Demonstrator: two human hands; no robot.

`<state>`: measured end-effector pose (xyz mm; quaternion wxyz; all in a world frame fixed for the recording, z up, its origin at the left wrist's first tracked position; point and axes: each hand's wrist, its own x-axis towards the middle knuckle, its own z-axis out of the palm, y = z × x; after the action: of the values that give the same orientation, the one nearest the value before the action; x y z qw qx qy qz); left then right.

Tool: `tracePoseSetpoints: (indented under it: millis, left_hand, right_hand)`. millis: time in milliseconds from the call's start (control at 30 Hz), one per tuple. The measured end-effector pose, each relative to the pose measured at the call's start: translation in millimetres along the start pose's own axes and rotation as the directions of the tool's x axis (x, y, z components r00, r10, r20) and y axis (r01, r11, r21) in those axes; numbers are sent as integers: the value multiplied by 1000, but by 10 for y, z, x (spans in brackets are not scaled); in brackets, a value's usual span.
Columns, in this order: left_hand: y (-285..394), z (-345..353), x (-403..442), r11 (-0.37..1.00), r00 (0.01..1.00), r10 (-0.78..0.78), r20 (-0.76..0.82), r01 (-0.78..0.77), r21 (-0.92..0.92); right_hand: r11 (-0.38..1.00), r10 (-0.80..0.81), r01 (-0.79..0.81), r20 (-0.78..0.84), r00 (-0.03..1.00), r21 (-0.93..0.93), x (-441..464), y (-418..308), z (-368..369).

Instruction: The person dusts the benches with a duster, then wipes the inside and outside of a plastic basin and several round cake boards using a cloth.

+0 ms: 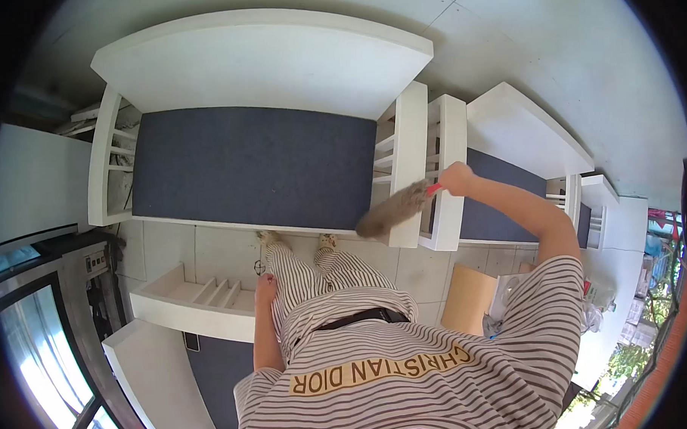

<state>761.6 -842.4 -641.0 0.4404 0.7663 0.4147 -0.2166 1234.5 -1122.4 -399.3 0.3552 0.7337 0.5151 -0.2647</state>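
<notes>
My right hand is closed round the red handle of a fluffy grey-brown duster. The duster's head slants down to the left, over the front right corner of a dark grey seat pad and its white slatted armrest. The pad lies in a white bench with a tall back. Beside my left thigh hangs my left hand, its fingers curled closed. What they hold, if anything, is hidden.
A second white bench stands to the right. Behind on the left is another white bench with a phone on its dark seat. Cardboard and plastic bags lie at the right. A dark-framed glass door is far left.
</notes>
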Motion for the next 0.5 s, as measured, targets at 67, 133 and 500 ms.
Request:
tracePoseSetpoints:
  millis: [67, 133, 500]
  left_hand:
    - [82, 45, -85, 996, 998, -67, -21, 65, -54]
    - [16, 115, -118, 997, 998, -53, 26, 54, -55]
    - [-451, -16, 36, 995, 993, -98, 59, 99, -15]
  right_hand:
    - [999, -22, 20, -45, 999, -45, 66, 73, -25]
    - [990, 138, -126, -254, 957, 64, 228, 390, -45]
    - [898, 296, -279, 2, 955, 340, -706, -262, 1107]
